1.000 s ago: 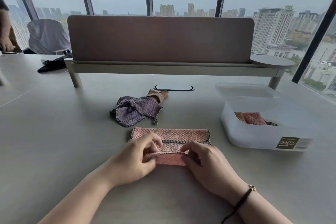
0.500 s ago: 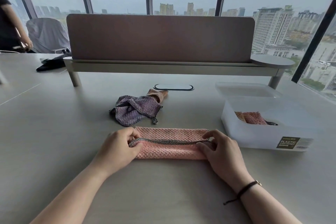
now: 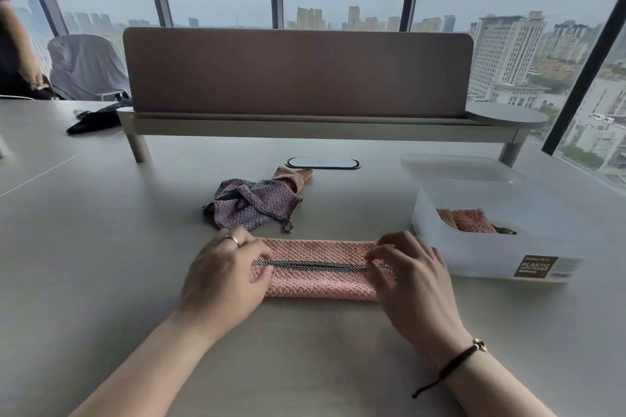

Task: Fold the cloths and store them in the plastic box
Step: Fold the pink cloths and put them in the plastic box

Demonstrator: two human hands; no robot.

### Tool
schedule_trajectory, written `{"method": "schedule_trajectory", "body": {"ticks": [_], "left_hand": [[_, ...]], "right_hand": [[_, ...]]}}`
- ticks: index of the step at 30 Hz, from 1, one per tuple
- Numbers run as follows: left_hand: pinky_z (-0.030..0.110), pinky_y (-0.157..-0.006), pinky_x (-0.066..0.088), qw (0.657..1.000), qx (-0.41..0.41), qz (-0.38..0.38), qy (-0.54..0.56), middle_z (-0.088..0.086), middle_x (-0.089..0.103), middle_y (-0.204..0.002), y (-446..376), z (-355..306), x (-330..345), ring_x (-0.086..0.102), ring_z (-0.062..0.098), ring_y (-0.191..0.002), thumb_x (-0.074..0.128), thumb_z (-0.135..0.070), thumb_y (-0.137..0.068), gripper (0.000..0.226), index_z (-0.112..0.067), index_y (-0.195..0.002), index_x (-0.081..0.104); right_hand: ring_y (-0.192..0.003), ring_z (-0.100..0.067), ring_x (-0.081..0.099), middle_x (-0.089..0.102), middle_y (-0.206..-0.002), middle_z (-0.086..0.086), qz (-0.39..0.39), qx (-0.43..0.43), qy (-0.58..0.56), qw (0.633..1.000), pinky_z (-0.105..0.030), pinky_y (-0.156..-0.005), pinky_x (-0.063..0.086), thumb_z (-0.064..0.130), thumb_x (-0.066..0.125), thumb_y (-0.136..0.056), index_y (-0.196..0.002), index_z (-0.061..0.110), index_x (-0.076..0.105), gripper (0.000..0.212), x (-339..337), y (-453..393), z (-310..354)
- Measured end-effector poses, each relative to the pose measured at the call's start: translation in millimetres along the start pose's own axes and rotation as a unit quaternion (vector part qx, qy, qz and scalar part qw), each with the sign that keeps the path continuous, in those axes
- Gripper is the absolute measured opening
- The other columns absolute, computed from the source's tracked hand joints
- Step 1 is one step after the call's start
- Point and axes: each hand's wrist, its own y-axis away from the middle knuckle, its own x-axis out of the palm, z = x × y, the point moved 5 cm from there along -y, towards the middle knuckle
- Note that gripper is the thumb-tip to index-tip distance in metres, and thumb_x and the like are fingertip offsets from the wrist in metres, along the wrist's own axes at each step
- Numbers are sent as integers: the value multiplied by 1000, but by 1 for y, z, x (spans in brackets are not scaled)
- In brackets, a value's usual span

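A pink woven cloth (image 3: 318, 283) lies on the table in front of me, folded into a long narrow strip with its dark checked hem running along the middle. My left hand (image 3: 227, 278) pinches the strip's left end at the hem. At the right end, my right hand (image 3: 413, 281) pinches the hem. A crumpled purple cloth (image 3: 254, 203) lies just behind the strip, with an orange cloth (image 3: 294, 176) partly under it. The white plastic box (image 3: 491, 259) stands to the right and holds a folded pink cloth (image 3: 471, 220).
The box's clear lid (image 3: 457, 167) lies behind the box. A raised shelf with a brown divider panel (image 3: 298, 71) crosses the table's back. A cable port (image 3: 321, 163) sits in the tabletop. At far left are a dark object (image 3: 95, 120), a covered chair and another person.
My hands were together at the cloth's middle, holding its near edge. They have slid apart to the two ends, and the hem now lies flat along the strip's middle.
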Motion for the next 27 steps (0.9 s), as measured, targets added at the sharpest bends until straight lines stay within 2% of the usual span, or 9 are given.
{"method": "schedule_trajectory", "body": {"ticks": [2,5,11,14,16,19,21,24,27], "left_hand": [[31,-68,54,999,41,11,-6,-14,63,-86,5,-17,4,62,14,-84,73,-39,-77,13,-29,-85,74],[30,-63,52,995,74,34,-58,-17,65,-83,12,-33,14,63,10,-78,56,-54,-83,28,-32,-85,74],[29,-65,51,996,36,49,-69,-17,68,-88,12,-29,18,65,7,-87,46,-57,-88,34,-34,-89,71],[29,-74,52,996,32,55,-57,-18,71,-93,12,-29,19,65,6,-92,43,-60,-89,40,-33,-92,72],[27,-91,49,996,48,68,-30,-18,72,-106,12,-31,21,65,6,-105,41,-63,-89,46,-33,-100,73],[25,-117,22,985,58,163,25,-17,53,-143,11,-32,34,38,2,-139,36,-72,-90,56,-38,-127,61],[23,-120,6,966,71,243,53,-17,34,-156,8,-33,45,17,-1,-148,31,-75,-88,64,-42,-140,47],[25,-121,1,944,94,304,83,-13,20,-162,0,-38,57,3,1,-149,27,-78,-84,68,-48,-143,39],[35,-123,3,934,105,335,73,-15,10,-163,-12,-38,66,-3,5,-150,17,-85,-77,72,-58,-142,32]], "right_hand": [[-93,-13,61,66,-97,16,1,-71,0,997,-35,-82,45,35,67,-85,-82,30,71,7,0,1,15],[-91,-8,62,68,-91,18,87,-127,-3,988,-29,-86,44,46,57,-89,-83,30,71,22,15,6,26],[-85,-4,60,66,-89,19,151,-119,-37,981,-25,-76,50,50,56,-88,-88,33,71,23,12,11,28],[-74,-3,57,63,-75,15,166,-143,-45,975,-20,-63,46,51,59,-84,-80,31,70,24,4,17,41],[-67,-6,56,60,-68,11,178,-160,-45,970,-25,-58,48,55,58,-81,-75,28,67,29,-2,24,51],[-63,-8,51,57,-63,6,205,-193,-56,958,-25,-57,44,58,57,-81,-70,23,62,37,-9,35,67],[-63,-8,46,55,-61,4,218,-211,-68,950,-22,-58,40,57,57,-81,-67,21,60,39,-10,41,76],[-70,-5,51,62,-69,9,218,-211,-99,948,-20,-67,43,55,59,-84,-75,26,67,31,-7,41,76],[-98,-3,60,70,-99,18,191,-192,-107,957,-26,-90,46,56,58,-86,-95,34,71,27,-3,31,63]]}}
